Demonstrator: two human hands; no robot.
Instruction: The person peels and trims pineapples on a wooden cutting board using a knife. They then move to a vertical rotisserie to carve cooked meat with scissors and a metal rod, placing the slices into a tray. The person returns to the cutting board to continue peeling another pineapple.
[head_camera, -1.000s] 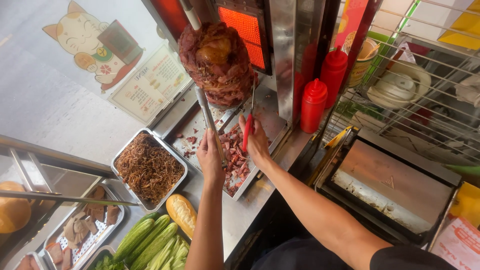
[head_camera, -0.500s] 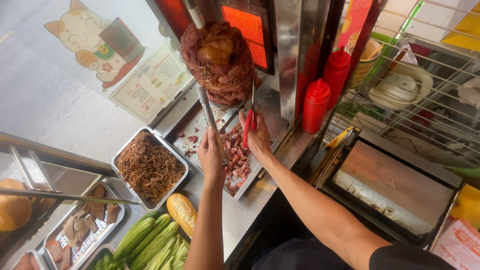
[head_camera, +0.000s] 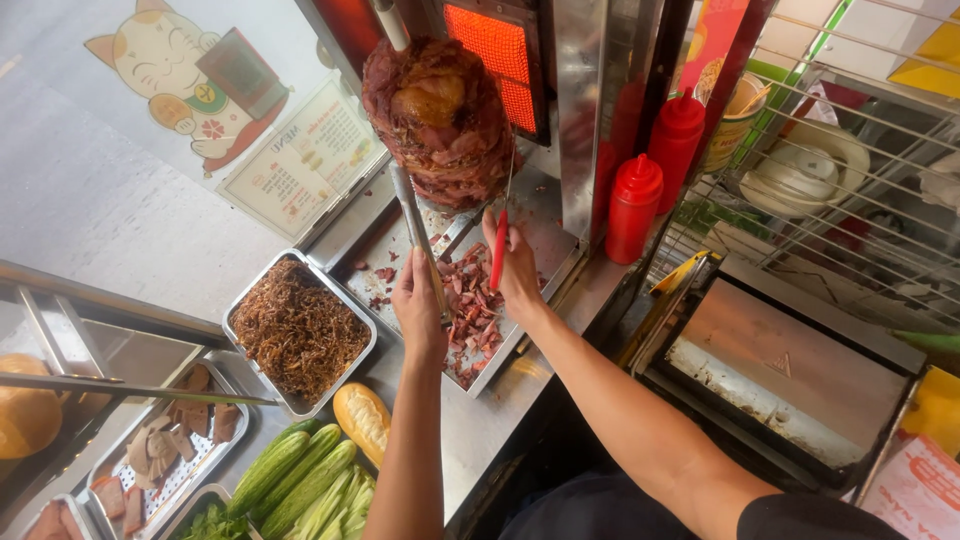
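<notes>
Two bare hands work at a vertical spit of roasted meat (head_camera: 440, 120) on a steel counter (head_camera: 480, 420).

The left hand (head_camera: 420, 305) has its fingers wrapped around metal tongs (head_camera: 412, 225), whose tips reach the base of the meat. The right hand (head_camera: 515, 265) has its fingers closed on a red-handled knife (head_camera: 498, 250), blade up against the meat's lower right side. Below both hands, a steel tray (head_camera: 540, 235) at the counter's far edge holds meat shavings (head_camera: 470, 310). Two red squeeze bottles (head_camera: 635, 205) stand to the right; a tray of shredded dried meat (head_camera: 300, 330) sits to the left.
</notes>
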